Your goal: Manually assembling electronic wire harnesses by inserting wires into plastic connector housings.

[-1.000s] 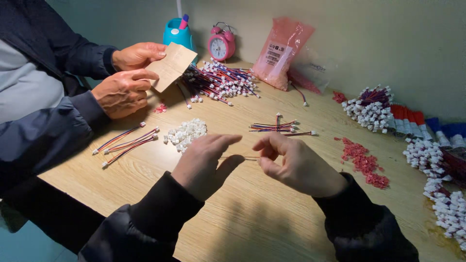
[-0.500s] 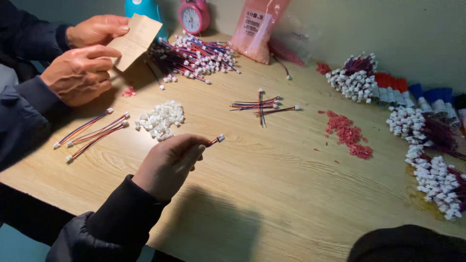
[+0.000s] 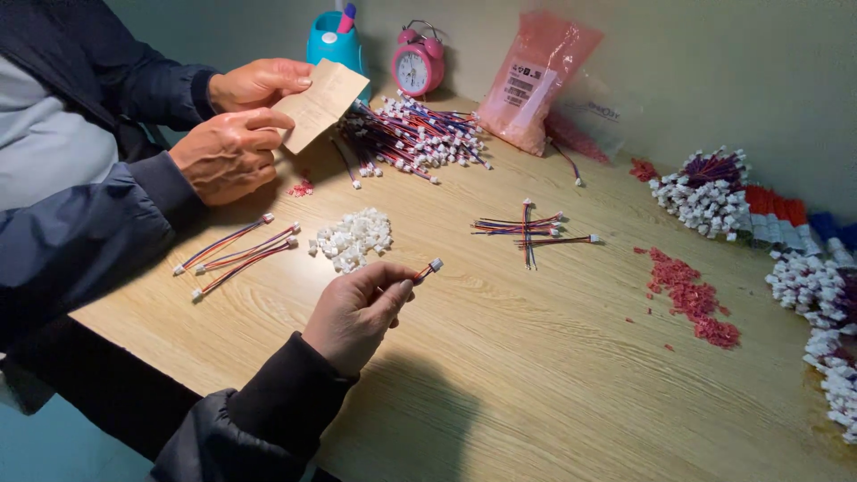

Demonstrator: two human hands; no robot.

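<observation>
Light wood-grain tabletop (image 3: pixel 553 375), set against a plain pale wall (image 3: pixel 714 62); dim, warm light.

Near edge: left hand (image 3: pixel 357 312), dark jacket sleeve, fingers pinched together on a short wire lead (image 3: pixel 427 270). Its white plug tip sticks out past the fingertips, above the tabletop, roughly centre-left. Right hand not in view.

Just beyond the hand: small heap of white connector housings (image 3: pixel 352 238). To its left, near the left edge, three finished red-and-blue leads (image 3: pixel 237 254) lie side by side. Mid-table: loose cross of a few leads (image 3: pixel 528 228). Right of that: scatter of small red pieces (image 3: pixel 692 299).

Right edge: clusters of white-tipped wire bundles (image 3: pixel 812 286), running toward the far right corner, where one bundle (image 3: pixel 710 183) stands with its plugs outward.

Left edge, farther back: another person in a dark jacket; both hands hold a tan card (image 3: pixel 320 103), one hand (image 3: pixel 228 153) below it, one (image 3: pixel 261 82) behind it. Tiny red bits (image 3: pixel 302 187) lie below the card.

Far edge: big fan of leads (image 3: pixel 415 136). Behind it a pink twin-bell alarm clock (image 3: pixel 418 64), a teal pen cup (image 3: pixel 337 40), and a pink translucent bag (image 3: pixel 540 80) leaning on the wall, with a white rectangular label on its front. A clear bag (image 3: pixel 594 120) lies beside it.
</observation>
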